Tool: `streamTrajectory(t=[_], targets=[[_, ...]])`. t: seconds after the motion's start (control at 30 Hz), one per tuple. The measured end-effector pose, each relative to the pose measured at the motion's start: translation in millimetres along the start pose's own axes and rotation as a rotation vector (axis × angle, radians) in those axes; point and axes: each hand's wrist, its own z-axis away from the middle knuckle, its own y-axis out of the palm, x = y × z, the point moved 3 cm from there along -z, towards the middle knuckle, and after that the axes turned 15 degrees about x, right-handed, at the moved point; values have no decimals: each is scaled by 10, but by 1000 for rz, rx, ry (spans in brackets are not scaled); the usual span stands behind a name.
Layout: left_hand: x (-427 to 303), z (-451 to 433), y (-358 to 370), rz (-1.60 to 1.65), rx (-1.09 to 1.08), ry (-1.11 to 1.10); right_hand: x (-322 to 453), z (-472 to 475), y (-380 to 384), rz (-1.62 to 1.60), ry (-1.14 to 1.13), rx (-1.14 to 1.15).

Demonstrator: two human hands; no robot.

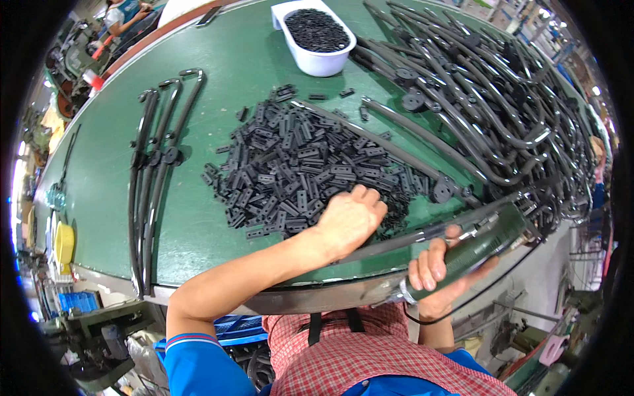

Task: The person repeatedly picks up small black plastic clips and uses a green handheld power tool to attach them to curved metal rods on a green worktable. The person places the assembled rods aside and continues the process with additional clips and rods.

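Observation:
My right hand (436,272) is wrapped around a green cylindrical power screwdriver (470,252) with a black cord, beside the table's near edge. My left hand (352,218) rests with curled fingers at the near right side of a heap of small black plastic blocks (297,163); whether it holds anything is hidden. Close to its fingers lies a pile of small dark screws (396,213). A dark metal tube (386,247) runs between my hands, passing behind the screwdriver. Two more bent tubes (426,133) lie beyond, one over the heap's right side.
Three bent metal tubes with black joints (156,158) lie side by side on the green table (99,198) at the left. A white bin (322,64) of small dark parts stands at the back. Many bent tubes (475,89) are stacked at right. A person (126,20) sits beyond.

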Motion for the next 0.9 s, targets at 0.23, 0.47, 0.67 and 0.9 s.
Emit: streamTrajectory(t=[0.23, 0.47, 0.67, 0.9], targets=[[-84, 6, 54, -77, 31, -73, 92, -55, 25, 62, -1, 29], [-79, -8, 63, -101, 77, -60, 31, -136, 121, 71, 4, 109], [-34, 66, 53, -37, 12, -93, 40, -147, 267, 110, -10, 134], [-37, -148, 147, 52, -16, -150, 4, -127, 276, 140, 23, 207]])
